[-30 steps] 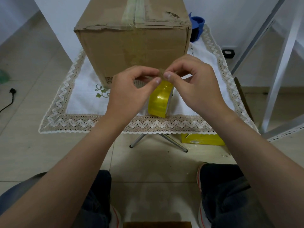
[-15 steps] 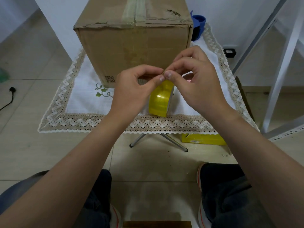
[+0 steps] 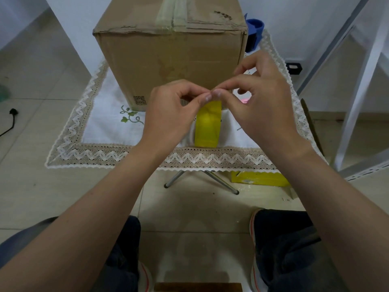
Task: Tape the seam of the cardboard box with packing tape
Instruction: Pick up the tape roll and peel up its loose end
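Observation:
A brown cardboard box (image 3: 172, 60) stands on the small cloth-covered table (image 3: 101, 127), its top seam covered by old clear tape (image 3: 171, 11). In front of the box a yellow roll of packing tape (image 3: 207, 127) stands on edge above the table's near side. My left hand (image 3: 170, 114) and my right hand (image 3: 259, 108) meet over the top of the roll, thumbs and forefingers pinched together at the tape's edge. The roll's upper part is hidden behind my fingers.
A blue object (image 3: 254, 30) sits behind the box at the right. A white metal frame (image 3: 362, 81) rises at the right. On the floor lie a yellow packet (image 3: 259, 179), a black plug (image 3: 12, 112) and the table's metal legs (image 3: 202, 180). My knees are below.
The roll has turned so its yellow face points toward me. Both hands stay pinched at its top, and my right fingers have spread slightly.

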A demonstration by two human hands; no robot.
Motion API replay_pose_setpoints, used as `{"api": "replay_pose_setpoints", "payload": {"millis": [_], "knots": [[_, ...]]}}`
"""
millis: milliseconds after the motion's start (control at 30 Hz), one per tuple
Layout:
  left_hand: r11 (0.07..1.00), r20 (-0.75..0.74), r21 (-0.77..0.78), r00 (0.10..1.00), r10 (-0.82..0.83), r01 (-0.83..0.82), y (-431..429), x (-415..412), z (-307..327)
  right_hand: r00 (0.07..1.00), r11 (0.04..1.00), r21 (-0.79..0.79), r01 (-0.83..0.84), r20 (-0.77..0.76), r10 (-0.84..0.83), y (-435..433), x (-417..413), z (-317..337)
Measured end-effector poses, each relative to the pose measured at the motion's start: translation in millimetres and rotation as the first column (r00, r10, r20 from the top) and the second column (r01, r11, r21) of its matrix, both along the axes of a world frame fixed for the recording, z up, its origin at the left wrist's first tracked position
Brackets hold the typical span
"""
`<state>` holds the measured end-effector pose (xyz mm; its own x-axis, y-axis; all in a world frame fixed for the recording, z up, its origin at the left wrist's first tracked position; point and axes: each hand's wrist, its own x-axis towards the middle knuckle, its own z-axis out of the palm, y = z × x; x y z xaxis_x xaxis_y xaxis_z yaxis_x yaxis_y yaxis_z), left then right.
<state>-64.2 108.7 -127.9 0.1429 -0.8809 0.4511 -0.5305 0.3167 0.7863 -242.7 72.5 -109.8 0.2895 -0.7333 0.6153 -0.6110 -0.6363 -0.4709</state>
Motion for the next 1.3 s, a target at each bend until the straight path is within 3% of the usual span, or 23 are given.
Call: {"api": "replay_pose_setpoints", "payload": {"millis": [133, 233, 333, 400, 533, 733, 1200, 1300], "knots": [[0.999, -0.008, -0.027, 1.000, 0.024, -0.024, -1, 2, -2, 0.983, 0.991, -0.089, 0.100, -0.143, -0.112, 2, 4, 1], [1.000, -0.066, 0.006, 0.997, 0.030, -0.030, 0, 8, -5, 0.993, 0.992, 0.073, 0.104, -0.059, -0.100, -3, -1, 4], [1.000, -0.092, 0.025, 0.996, 0.004, -0.002, 0, 10, -6, 0.998, 0.952, 0.307, -0.008, 0.068, -0.013, -6, -5, 2], [0.999, -0.083, 0.022, 0.996, -0.026, 0.028, -1, 11, -6, 0.991, 0.926, 0.370, -0.073, 0.128, 0.027, -5, -2, -2], [0.997, -0.069, 0.020, 0.995, -0.071, 0.072, -2, 12, -4, 0.973, 0.912, 0.381, -0.148, 0.223, 0.065, -4, 4, -1], [0.997, -0.088, 0.030, 0.994, -0.069, 0.071, -2, 9, -2, 0.966, 0.893, 0.413, -0.177, 0.245, 0.078, -4, 7, -2], [0.997, -0.126, 0.049, 0.990, -0.055, 0.062, -2, 0, -1, 0.981, 0.943, 0.333, -0.023, 0.187, -0.042, -5, 16, -19], [0.997, -0.134, 0.056, 0.990, -0.052, 0.060, -2, 0, -1, 0.969, 0.949, 0.315, -0.003, 0.233, -0.075, -3, 17, -21]]}}
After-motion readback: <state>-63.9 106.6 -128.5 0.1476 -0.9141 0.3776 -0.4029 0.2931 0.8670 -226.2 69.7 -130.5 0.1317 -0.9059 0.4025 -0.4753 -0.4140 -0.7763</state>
